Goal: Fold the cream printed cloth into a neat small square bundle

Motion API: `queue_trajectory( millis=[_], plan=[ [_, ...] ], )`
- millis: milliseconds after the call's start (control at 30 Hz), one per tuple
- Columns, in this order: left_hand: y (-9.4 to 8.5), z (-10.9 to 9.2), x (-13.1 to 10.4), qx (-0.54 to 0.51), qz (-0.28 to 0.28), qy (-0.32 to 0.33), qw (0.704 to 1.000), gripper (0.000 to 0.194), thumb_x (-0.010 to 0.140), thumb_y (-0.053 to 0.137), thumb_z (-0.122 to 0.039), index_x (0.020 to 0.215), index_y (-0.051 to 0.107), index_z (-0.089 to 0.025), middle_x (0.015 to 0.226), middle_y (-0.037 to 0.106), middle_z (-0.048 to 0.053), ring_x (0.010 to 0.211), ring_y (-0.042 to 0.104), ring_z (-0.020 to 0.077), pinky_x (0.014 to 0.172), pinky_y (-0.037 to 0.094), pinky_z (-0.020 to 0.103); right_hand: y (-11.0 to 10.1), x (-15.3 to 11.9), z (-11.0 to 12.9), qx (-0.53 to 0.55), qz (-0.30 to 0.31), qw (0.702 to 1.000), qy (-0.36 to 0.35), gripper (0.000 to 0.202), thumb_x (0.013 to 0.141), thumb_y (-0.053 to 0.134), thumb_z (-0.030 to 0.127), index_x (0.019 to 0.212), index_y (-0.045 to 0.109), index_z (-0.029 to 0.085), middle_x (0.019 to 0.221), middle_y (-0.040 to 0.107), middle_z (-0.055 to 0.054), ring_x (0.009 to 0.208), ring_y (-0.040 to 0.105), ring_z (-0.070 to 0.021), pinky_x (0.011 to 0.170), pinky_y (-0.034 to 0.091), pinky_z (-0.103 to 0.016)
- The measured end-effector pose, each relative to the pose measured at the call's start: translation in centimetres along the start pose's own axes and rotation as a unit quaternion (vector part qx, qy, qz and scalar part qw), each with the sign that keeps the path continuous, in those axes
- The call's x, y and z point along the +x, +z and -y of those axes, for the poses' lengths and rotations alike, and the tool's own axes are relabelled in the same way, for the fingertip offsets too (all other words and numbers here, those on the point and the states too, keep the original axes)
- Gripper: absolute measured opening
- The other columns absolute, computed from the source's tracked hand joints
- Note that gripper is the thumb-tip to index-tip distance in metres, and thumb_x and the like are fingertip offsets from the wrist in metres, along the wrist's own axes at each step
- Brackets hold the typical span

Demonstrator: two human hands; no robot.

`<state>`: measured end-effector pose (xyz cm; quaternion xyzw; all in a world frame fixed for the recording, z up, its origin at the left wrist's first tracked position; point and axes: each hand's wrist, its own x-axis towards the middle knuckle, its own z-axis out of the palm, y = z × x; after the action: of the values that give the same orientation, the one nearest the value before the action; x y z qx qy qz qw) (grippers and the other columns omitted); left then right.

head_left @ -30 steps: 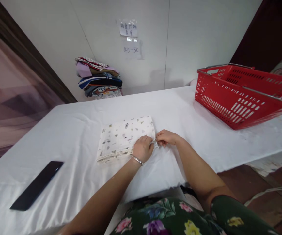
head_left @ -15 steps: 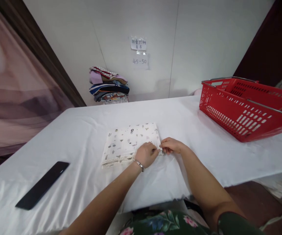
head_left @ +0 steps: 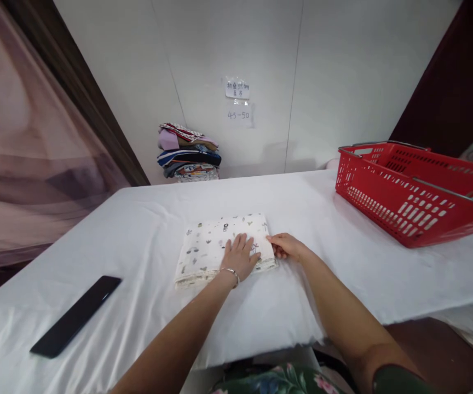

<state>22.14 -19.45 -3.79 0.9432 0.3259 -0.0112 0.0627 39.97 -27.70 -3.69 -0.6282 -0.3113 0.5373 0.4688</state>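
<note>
On the white-covered bench [head_left: 343,284], the left hand [head_left: 240,256] lies open and flat on a folded printed cloth [head_left: 207,246], while the right hand [head_left: 286,246] pinches its right edge.

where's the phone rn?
Head view: the black phone lies flat at the near left of the white table, well left of the folded printed cloth, untouched.

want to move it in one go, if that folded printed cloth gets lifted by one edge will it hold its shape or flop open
The folded printed cloth would probably flop: it is thin, soft layers, with loose edges showing at the near side. It looks light for its size. Pushed, it may drag and wrinkle the white table cover rather than slide. The left hand lies flat on it.
</note>
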Motion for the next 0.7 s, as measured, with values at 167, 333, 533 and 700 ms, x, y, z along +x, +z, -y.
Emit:
queue_trajectory(
  millis=[167,333,533,700],
  plan=[
    [0.0,0.1,-0.1,-0.004,-0.012,0.005,1.0,0.063,0.088,0.018,-0.055,0.142,0.027,-0.022,0.151,0.018,0.005,0.139,0.01,0.0227,0.111,0.009,0.05,-0.2,2.8,1.9,0.054,-0.022,0.997,0.042,0.036,0.084,0.053,0.039,0.057,0.047,0.015,0.043,0.045,0.005,0.033,0.036,-0.0029,0.03,0.017,-0.015],
    [0.1,0.2,-0.2,-0.008,-0.031,0.008,0.999,0.062,0.088,0.02,-0.054,0.141,0.03,-0.022,0.15,0.022,0.006,0.138,0.013,0.0226,0.11,0.011,0.05,-0.7,6.1,3.2,0.101,-0.006,0.993,0.068,0.035,0.089,0.042,0.04,0.062,0.04,0.018,0.046,0.04,0.007,0.033,0.031,-0.0025,0.029,0.016,-0.012],
    [0.2,0.2,-0.2,-0.009,-0.031,0.01,0.999,0.062,0.088,0.02,-0.054,0.141,0.029,-0.022,0.15,0.021,0.006,0.138,0.013,0.0233,0.11,0.012,0.05,-1.2,7.8,3.4,0.105,0.011,0.99,0.095,0.033,0.086,0.048,0.038,0.062,0.037,0.02,0.044,0.035,0.008,0.031,0.026,-0.003,0.027,0.015,-0.012],
    [0.4,0.3,-0.1,-0.014,-0.031,0.011,0.999,0.063,0.088,0.019,-0.056,0.14,0.029,-0.022,0.15,0.02,0.005,0.138,0.012,0.0231,0.11,0.011,0.05,-1.7,8.2,3.4,0.087,0.011,0.99,0.111,0.032,0.083,0.054,0.035,0.061,0.037,0.019,0.043,0.036,0.008,0.032,0.025,-0.0028,0.027,0.015,-0.012]
  ],
)
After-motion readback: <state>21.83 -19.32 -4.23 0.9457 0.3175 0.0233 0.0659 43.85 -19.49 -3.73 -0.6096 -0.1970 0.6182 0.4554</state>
